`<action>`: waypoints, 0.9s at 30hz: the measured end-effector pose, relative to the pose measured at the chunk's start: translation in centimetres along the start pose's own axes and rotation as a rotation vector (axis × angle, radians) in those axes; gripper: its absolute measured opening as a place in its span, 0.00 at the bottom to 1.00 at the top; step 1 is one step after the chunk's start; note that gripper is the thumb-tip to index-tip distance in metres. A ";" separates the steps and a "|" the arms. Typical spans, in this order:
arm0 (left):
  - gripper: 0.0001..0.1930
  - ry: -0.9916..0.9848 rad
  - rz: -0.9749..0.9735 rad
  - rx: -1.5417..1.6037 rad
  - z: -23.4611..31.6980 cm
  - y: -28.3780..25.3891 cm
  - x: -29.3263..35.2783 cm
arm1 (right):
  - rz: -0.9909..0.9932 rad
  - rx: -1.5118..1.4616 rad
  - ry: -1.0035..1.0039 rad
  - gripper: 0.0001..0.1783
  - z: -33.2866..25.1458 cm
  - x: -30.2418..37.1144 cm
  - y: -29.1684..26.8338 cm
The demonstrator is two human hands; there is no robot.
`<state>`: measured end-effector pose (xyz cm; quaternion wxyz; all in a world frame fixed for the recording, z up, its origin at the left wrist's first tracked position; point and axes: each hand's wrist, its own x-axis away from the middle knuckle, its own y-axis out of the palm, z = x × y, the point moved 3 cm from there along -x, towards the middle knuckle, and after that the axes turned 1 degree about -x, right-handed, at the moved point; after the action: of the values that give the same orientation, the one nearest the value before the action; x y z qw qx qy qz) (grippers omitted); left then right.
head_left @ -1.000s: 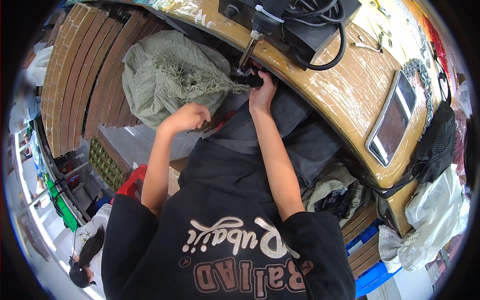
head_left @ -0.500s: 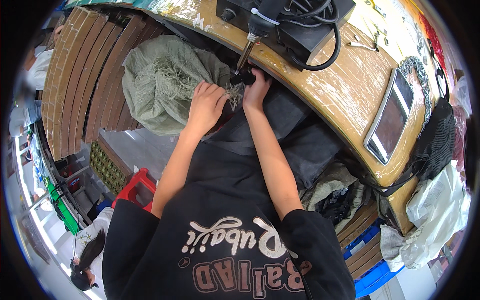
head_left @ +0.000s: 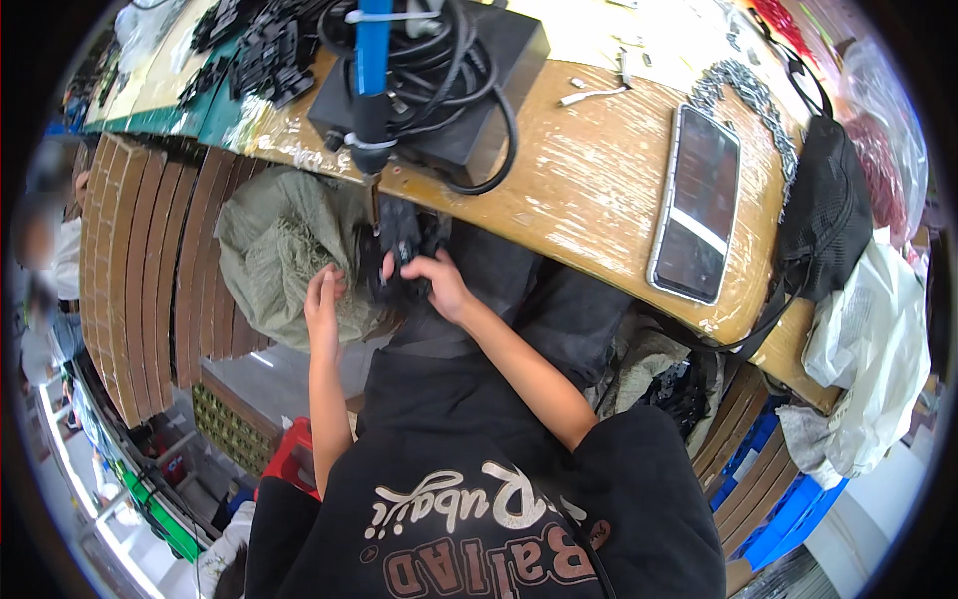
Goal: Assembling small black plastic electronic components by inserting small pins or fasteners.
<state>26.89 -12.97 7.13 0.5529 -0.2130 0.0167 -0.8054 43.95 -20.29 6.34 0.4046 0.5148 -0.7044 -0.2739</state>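
My right hand [head_left: 446, 287] is closed on small black plastic pieces [head_left: 403, 252], somewhat blurred, at the mouth of a grey-green woven sack [head_left: 264, 240] below the table edge. Its thumb and forefinger point left. To the left of it, my left hand [head_left: 324, 299] has bent fingers closed on the sack's frayed fabric; the sack hides part of the fingertips. Just above the pieces, a soldering iron [head_left: 371, 120] with a blue handle hangs tip down over the table edge.
On the wooden table [head_left: 589, 150] lie a black box [head_left: 499, 110] with coiled cable, a phone [head_left: 697, 205], a metal chain [head_left: 748, 85] and a heap of black parts [head_left: 269, 60]. Brown stacked boards [head_left: 130, 280] stand left; a red stool [head_left: 291, 459] is lower left. A black bag [head_left: 823, 210] hangs right.
My view has shifted, so the table shows more fully. My hands have moved apart; the left is lower along the sack, and the right now shows black pieces in its fingers.
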 end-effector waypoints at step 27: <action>0.38 -0.298 -0.312 1.072 -1.3 -1.3 12.8 | -0.512 0.631 0.281 0.36 2.7 7.8 6.1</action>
<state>21.45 -24.21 10.43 0.4548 -0.0142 -0.5032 -0.7347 37.43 -25.80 12.08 0.2387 0.8038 -0.5411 -0.0639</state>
